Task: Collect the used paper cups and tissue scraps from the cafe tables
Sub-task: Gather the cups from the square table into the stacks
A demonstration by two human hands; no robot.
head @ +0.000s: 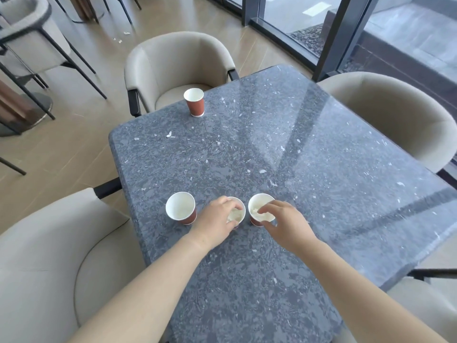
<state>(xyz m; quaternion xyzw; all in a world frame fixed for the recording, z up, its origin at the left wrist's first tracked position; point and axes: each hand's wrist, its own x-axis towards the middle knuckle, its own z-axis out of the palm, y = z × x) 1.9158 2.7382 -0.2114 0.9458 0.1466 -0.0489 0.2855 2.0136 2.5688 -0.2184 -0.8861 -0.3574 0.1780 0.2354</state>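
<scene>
Two brown paper cups on a speckled grey table (309,169) are reached into from above. The left hand (217,221) is curled over the middle cup (238,211), its fingers closed round the rim; tissue is seen inside. The right hand (284,224) is pinched on tissue (257,208) in the right cup (256,220). An empty cup (180,207) stands just left of the left hand; a fourth cup (194,102) and a tissue scrap (169,134) lie well beyond it.

Two bare forearms — no sleeves, rings or watch — left grip (214,219), right grip (284,222).
</scene>
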